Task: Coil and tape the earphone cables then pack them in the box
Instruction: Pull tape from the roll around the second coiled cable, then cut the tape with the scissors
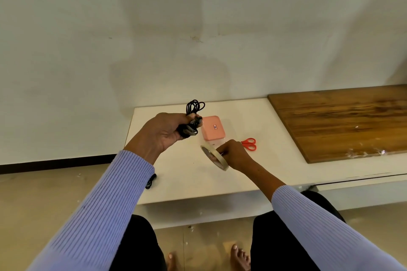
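Note:
My left hand [167, 131] grips a coiled black earphone cable [194, 106], held up above the white table [275, 160]; loops stick out past my fingers. My right hand [235, 154] holds a roll of clear tape [213, 157] tilted on edge just above the table, fingers pinching at its rim. A pink box [213, 127] with its lid on stands on the table just behind both hands. Another black cable [150, 181] lies on the table by my left sleeve, partly hidden.
Red-handled scissors [250, 143] lie to the right of the box. A wooden board [343, 121] covers the table's right part. A white wall rises right behind the table. My knees and bare feet are below its front edge.

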